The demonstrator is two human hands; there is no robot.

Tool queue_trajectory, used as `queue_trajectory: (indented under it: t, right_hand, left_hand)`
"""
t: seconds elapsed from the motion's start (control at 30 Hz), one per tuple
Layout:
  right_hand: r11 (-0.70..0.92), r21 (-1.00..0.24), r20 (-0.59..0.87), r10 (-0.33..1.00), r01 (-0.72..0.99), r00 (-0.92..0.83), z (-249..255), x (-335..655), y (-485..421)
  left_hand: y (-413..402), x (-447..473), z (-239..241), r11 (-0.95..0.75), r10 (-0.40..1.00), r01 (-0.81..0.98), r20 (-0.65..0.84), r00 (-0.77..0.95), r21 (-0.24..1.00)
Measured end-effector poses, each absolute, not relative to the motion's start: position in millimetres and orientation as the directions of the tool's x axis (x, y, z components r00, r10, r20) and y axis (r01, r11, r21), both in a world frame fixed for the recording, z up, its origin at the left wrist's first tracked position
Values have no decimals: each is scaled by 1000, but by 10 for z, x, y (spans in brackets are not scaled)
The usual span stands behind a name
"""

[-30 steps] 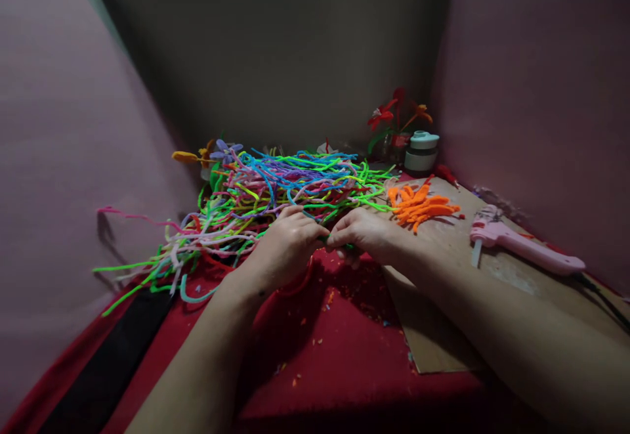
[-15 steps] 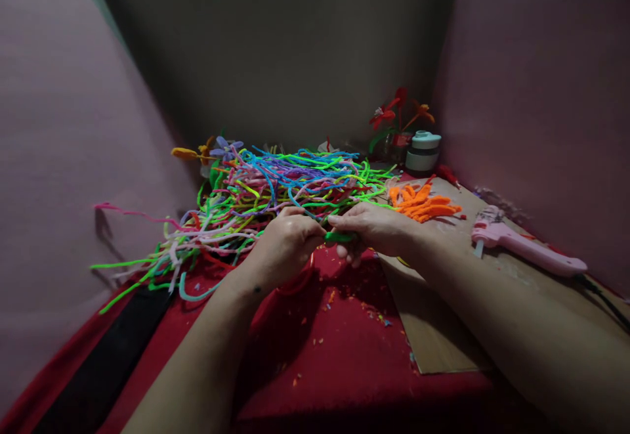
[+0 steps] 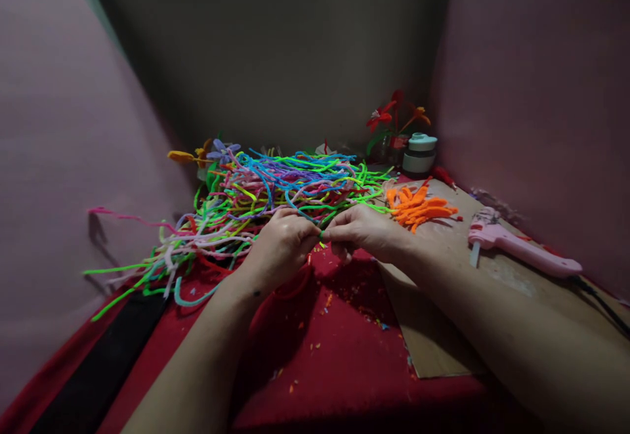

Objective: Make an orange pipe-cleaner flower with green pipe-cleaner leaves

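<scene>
Fingertip to fingertip, my left hand (image 3: 288, 237) and my right hand (image 3: 361, 232) meet at the front of a pile of coloured pipe cleaners (image 3: 295, 181). Both are closed in a pinch on a green pipe cleaner (image 3: 321, 235), of which only a short bit shows between them. The rest of it is covered by my fingers. Below my left hand a red round rim (image 3: 295, 289) is partly hidden by the wrist.
Orange pipe-cleaner pieces (image 3: 420, 207) and a pink glue gun (image 3: 524, 247) lie on a board (image 3: 438, 342) at the right. Pipe-cleaner flowers (image 3: 394, 112) and a teal-lidded jar (image 3: 420, 153) stand behind. Small scraps dot the red cloth (image 3: 344, 362). A black strip (image 3: 103, 362) lies at left.
My right fingers have closed in around the green pipe cleaner beside my left fingertips, so less of it shows. The whole view has shifted slightly.
</scene>
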State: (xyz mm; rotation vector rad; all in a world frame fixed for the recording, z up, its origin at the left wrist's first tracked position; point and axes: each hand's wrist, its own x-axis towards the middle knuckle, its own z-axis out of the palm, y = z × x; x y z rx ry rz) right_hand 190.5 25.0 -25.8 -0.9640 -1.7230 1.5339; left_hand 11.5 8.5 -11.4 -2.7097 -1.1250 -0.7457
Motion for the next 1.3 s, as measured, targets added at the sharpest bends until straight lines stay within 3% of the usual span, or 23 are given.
queue_trajectory:
  t: [0.17,0.53,0.63,0.83,1.0,1.2,1.3]
  right_hand:
    - [75,-989,10,897,130,-442,-234,1853,222]
    - [29,-993,-25,893,114,-449,-267,1845,241]
    - [8,-997,-27,877,70,-481,-272,1865,248]
    - [-155,-971,-70,911,-180,-406,-240,1876,272]
    - [-71,-968,21,933,-242,-358,-291,1828,242]
    - [-126,-946,-39,959,-300,-280,-329,1756,211]
    - [-65,-955,3,974,-290,-228,-332,1727,171]
  left_hand:
    - [95,124,-142,-739,602,671,505,618,60]
    - [99,136,-161,-746,583,666,474,660,-11]
    - [91,124,-126,-736,607,676,479,634,38]
    - [47,125,-8,-587,756,783,485,439,207]
    - [36,146,-27,-548,784,792,495,375,268]
    - [18,195,-66,-498,794,823,525,306,274]
    - [12,212,-77,-430,841,838,485,238,335]
